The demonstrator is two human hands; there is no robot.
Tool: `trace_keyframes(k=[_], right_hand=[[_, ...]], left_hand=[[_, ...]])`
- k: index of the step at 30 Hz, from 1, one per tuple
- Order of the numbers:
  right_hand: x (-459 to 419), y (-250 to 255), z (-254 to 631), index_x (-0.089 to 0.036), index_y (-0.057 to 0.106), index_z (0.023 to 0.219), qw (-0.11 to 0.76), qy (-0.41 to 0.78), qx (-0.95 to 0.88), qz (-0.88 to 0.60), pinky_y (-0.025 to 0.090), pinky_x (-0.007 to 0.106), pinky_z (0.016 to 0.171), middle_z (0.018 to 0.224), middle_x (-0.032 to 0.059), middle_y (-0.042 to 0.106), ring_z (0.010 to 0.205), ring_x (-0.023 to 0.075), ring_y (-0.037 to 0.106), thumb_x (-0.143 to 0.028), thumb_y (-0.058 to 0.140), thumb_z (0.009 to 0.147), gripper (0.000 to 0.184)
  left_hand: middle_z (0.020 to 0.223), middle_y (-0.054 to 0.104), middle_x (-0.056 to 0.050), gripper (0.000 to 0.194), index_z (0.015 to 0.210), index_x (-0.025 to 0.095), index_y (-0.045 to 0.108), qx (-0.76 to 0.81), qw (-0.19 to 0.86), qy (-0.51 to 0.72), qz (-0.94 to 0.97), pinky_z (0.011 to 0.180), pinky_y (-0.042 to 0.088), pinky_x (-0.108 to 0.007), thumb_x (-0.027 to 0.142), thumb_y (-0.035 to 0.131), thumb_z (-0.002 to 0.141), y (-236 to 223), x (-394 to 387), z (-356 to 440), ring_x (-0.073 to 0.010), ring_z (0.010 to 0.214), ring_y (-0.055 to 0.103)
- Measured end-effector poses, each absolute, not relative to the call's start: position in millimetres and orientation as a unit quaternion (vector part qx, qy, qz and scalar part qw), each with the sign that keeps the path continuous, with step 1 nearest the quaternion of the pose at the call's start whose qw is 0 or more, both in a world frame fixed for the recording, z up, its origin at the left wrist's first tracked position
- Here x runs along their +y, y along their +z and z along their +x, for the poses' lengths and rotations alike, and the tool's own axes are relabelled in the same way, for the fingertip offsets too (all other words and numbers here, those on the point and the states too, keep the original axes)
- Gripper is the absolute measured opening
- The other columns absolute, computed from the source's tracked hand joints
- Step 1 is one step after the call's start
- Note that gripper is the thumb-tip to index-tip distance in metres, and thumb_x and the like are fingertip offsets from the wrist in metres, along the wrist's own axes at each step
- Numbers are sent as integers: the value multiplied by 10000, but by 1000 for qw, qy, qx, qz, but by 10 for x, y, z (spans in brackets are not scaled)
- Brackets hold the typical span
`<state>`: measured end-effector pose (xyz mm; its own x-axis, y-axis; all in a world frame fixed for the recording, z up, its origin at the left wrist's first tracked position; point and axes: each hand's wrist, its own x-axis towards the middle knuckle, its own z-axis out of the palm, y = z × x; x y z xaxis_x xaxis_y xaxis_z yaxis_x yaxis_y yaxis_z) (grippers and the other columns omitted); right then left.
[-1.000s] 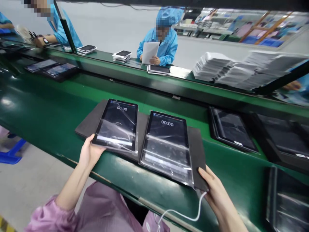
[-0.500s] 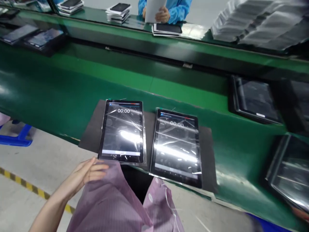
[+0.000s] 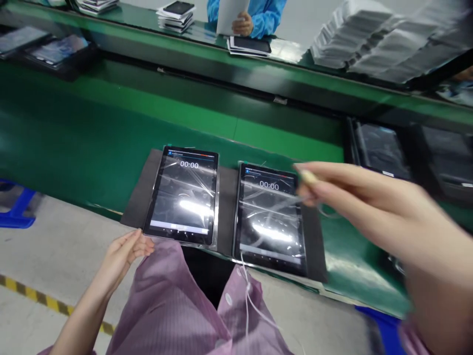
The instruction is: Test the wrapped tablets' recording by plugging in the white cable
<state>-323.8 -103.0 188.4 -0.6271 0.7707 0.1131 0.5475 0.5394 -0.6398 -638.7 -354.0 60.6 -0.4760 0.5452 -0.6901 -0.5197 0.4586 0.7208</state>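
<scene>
While my right hand (image 3: 373,202) pinched a small pale-yellow piece (image 3: 309,177), a hasty swing could have snagged the slack white cord (image 3: 247,305) on the black, film-covered tablet (image 3: 269,222) just inward, or my loosely spread left hand (image 3: 123,254) nudged the matching black tablet (image 3: 181,197) at its fingertips.

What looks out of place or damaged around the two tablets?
No damage or spill is visible. The film over the left tablet and right tablet looks creased, and both near ends lie near the bench edge. The small pale item in the right hand is too blurred to judge.
</scene>
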Motion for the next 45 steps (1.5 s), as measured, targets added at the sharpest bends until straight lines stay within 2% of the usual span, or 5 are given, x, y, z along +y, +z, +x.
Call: trace_keyframes(k=[6,10,18,26,45], right_hand=[[-88,1284,-4174,-240,776,959,115,355,-858,-353,580,466,865,923,59,783,896,297,734,-383,691,864,191],[137,1052,-4340,-241,760,859,60,321,-881,-342,557,412,852,914,34,782,864,259,723,-235,708,856,53],[256,892,-4333,-245,772,873,62,326,-896,-295,524,389,824,958,24,787,913,255,717,-256,681,863,92],[324,791,-4315,-269,766,879,92,345,-896,-263,514,397,756,938,17,783,885,256,701,-325,668,868,113],[371,770,-4303,-297,756,869,94,354,-892,-264,526,443,820,968,12,779,926,285,704,-410,680,899,139]], left_hand=[[655,741,-127,685,610,145,775,748,514,418,43,604,596,-294,813,842,474,724,-3580,-6715,-234,602,701],[725,756,-99,621,625,196,759,853,357,365,108,719,625,-359,817,738,649,955,-3607,-6995,-288,736,718],[1391,666,-65,431,1274,241,688,806,164,302,482,1225,374,-498,516,499,1001,883,-2672,-7024,-288,1378,548],[1592,480,-39,559,1493,306,534,773,198,290,529,1291,200,-576,601,416,1033,697,-2148,-7103,-288,1543,331],[1640,395,-39,555,1480,290,553,767,199,322,517,1308,179,-521,604,447,1034,586,-2092,-7121,-252,1573,257]])
